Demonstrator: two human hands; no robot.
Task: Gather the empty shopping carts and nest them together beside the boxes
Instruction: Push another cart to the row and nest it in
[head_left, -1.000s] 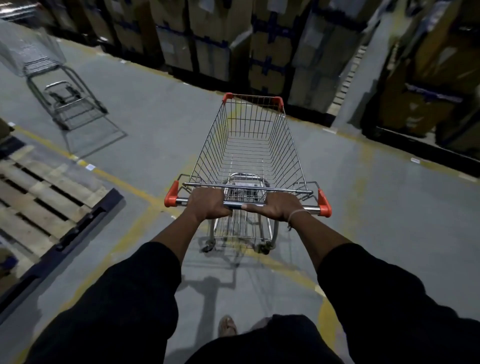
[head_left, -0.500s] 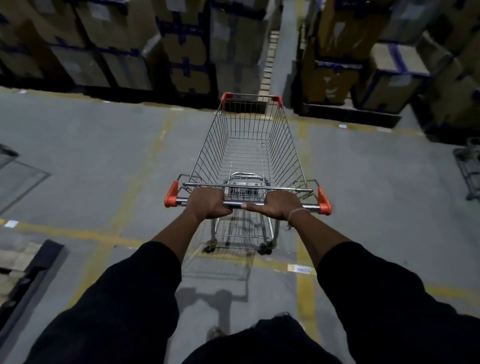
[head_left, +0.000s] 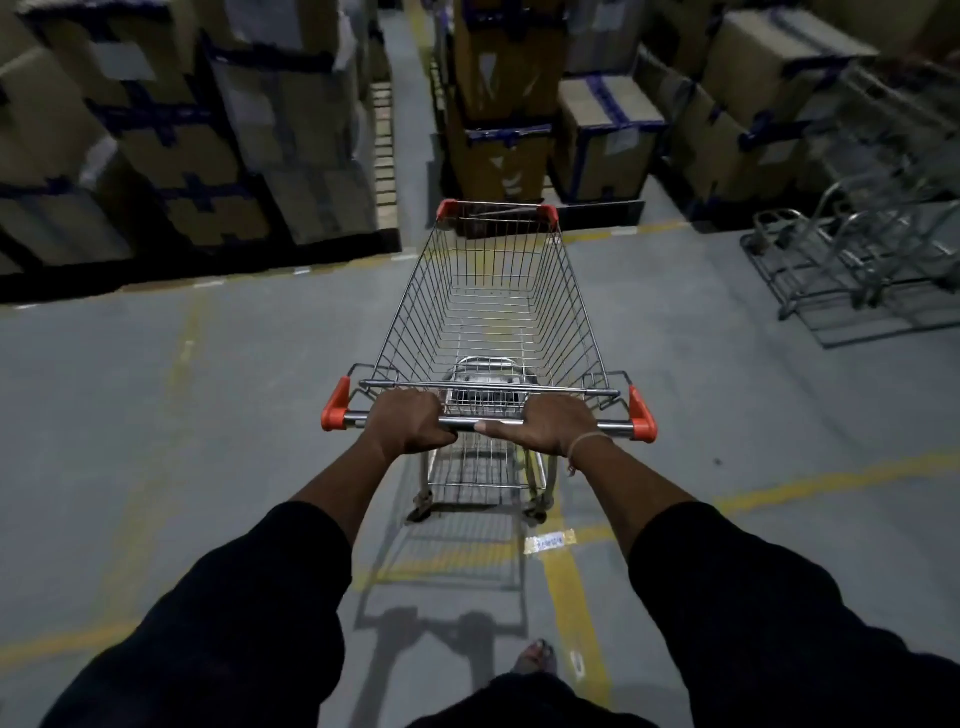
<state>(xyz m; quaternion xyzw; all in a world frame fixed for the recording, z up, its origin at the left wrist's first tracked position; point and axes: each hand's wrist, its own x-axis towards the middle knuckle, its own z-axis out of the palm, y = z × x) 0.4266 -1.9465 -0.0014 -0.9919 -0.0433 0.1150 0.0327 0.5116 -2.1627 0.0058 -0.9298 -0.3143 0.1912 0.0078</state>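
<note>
Head view, nearest first: dark sleeves run forward to both hands on the handle bar (head_left: 488, 423) of an empty wire shopping cart (head_left: 491, 312). The left hand (head_left: 410, 423) has its fingers curled tight over the bar, left of middle; the right hand (head_left: 553, 423) grips the same way right of middle, thumb laid along the bar, a thin band at the wrist. Orange end caps stand outside each hand. One foot (head_left: 540, 657) shows on the grey floor (head_left: 182, 415) below, beside a yellow floor line (head_left: 571, 587) that crosses another just behind the cart's rear wheels.

Open floor spreads wide to the left of the cart and, less wide, to the right. Far right, a group of nested carts (head_left: 852, 260) stands against the boxes, well apart from the held cart. Ahead, the cart's orange-cornered front edge points at a narrow aisle between two walls of stacked cardboard boxes (head_left: 218, 130) on dark pallets, whose near edges border the floor.
</note>
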